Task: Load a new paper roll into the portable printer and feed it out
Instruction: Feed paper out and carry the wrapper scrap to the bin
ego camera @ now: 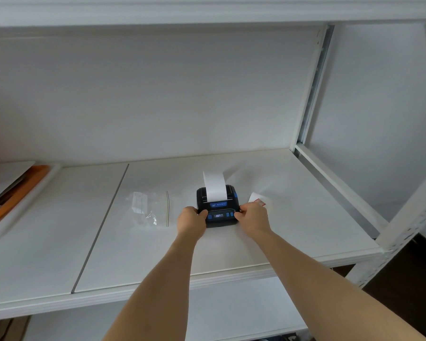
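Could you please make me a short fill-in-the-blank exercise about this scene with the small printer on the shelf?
1. The paper strip coming out of the printer is ____ in colour.
2. The clear plastic bag lies to the ____ of the printer.
3. Both hands, left hand and right hand, hold the ____.

Missing words: white; left; printer

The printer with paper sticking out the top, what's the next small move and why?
Probably tear off the fed strip. It already stands out of the closed printer, the display is lit, and both hands, left and right, grip the sides, so the feed looks done.
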